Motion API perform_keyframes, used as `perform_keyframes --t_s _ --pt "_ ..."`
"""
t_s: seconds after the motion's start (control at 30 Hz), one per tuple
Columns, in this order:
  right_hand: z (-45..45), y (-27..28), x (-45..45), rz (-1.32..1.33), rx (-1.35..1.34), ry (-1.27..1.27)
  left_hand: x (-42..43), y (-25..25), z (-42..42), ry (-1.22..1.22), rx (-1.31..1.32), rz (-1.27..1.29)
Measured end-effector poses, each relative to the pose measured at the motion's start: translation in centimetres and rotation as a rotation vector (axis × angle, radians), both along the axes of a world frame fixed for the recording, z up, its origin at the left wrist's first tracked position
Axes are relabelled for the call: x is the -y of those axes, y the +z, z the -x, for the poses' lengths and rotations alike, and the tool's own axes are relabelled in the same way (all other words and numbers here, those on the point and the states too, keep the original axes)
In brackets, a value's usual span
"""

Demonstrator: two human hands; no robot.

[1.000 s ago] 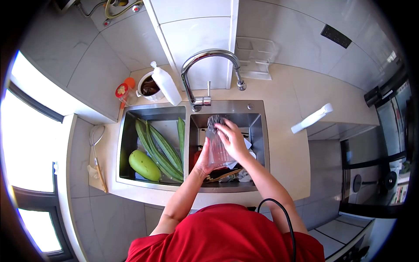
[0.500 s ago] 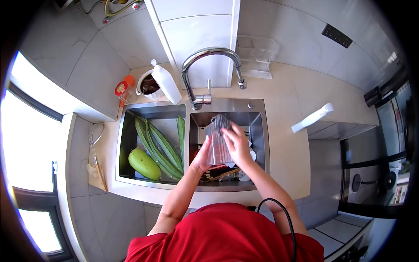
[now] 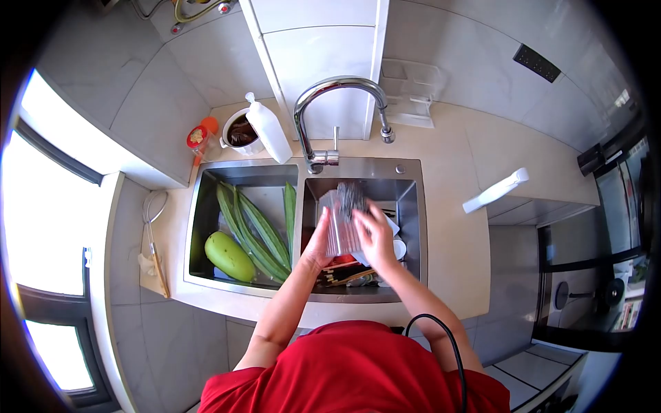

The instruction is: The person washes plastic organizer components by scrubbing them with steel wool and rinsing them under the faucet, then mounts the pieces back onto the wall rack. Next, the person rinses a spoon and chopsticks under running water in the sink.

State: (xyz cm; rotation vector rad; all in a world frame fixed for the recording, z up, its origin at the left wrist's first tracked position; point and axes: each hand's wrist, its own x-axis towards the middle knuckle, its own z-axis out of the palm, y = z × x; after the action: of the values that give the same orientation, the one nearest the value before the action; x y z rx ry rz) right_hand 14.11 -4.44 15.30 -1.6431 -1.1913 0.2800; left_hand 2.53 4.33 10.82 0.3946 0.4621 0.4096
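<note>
Over the right sink basin (image 3: 411,227), my left hand (image 3: 319,241) grips a clear ribbed container (image 3: 340,233) by its left side. My right hand (image 3: 374,234) holds a grey metal scourer (image 3: 352,198) against the container's upper right part. Chopsticks (image 3: 335,275), a white cup (image 3: 399,248) and other dishes lie in the basin beneath. The container hides part of them.
The left basin holds long green gourds (image 3: 256,226) and a pale green melon (image 3: 229,257). Behind stand a faucet (image 3: 323,157), a white bottle (image 3: 270,133), a pot (image 3: 242,133) and a red-lidded jar (image 3: 197,138). A whisk (image 3: 155,241) lies left, a white object (image 3: 496,191) right.
The scourer has moved right and slightly down along the container's upper part with my right hand. My left hand still holds the container. The whole view has shifted slightly.
</note>
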Motion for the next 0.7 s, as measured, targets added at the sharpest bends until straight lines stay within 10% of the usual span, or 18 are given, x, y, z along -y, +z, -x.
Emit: perform_keyframes --t_s 0.5,0.57,0.7 --pt "-2.1 -4.9 -1.7 0.069 -0.332 -0.148 -0.2 1.8 -0.3 -0.151 -0.488 -0.511" --pt "-3.0 -4.6 -1.8 0.080 -0.930 -0.044 -0.3 2.4 -0.2 -0.120 -0.281 -0.431" --pt "-1.2 -2.2 -2.0 -0.079 -1.144 0.017 0.9 0.2 0.7 -0.189 0.018 0.039"
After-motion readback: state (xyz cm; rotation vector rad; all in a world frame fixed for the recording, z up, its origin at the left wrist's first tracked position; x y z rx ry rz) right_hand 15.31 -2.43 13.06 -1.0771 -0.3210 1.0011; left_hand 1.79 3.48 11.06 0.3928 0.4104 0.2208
